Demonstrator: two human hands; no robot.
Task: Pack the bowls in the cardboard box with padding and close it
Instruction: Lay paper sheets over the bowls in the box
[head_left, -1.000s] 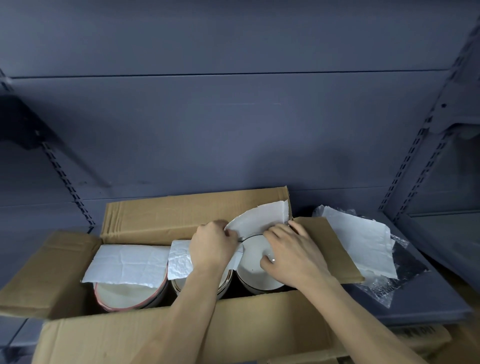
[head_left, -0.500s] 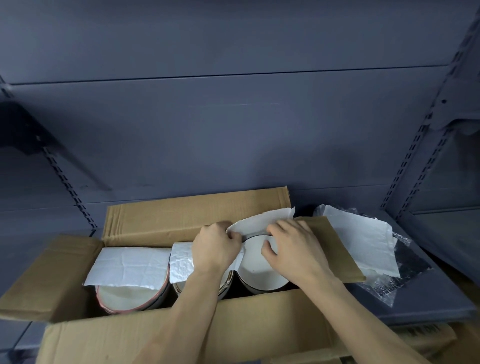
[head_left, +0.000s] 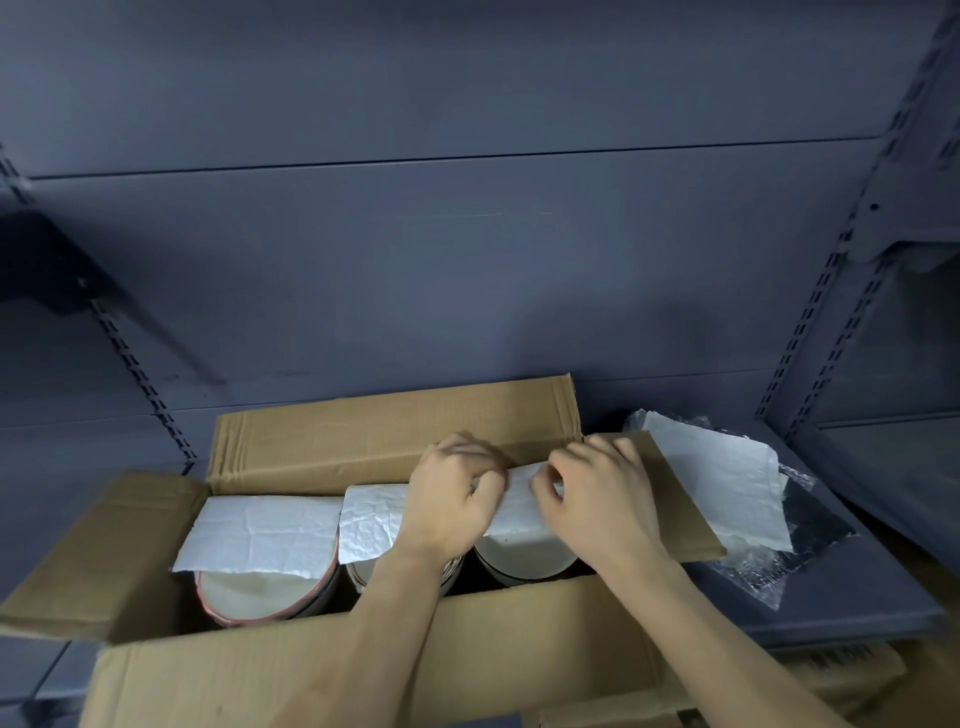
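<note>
Our left hand (head_left: 452, 499) and right hand (head_left: 597, 493) each pinch the far edge of a white padding sheet (head_left: 519, 512), laying it over the right-hand bowl (head_left: 524, 558) in the open cardboard box (head_left: 363, 670). The sheet is light and limp, so we hold it by edges; the bowls look breakable, best gripped by their rims. Spare sheets (head_left: 727, 478) lie beside the box.

I have one view, from a wide-angle camera worn on the head. It looks forward and down, close over an open cardboard box (head_left: 363, 670) on a shelf (head_left: 857, 618), facing the grey back panel (head_left: 467, 260) of the shelving.
</note>
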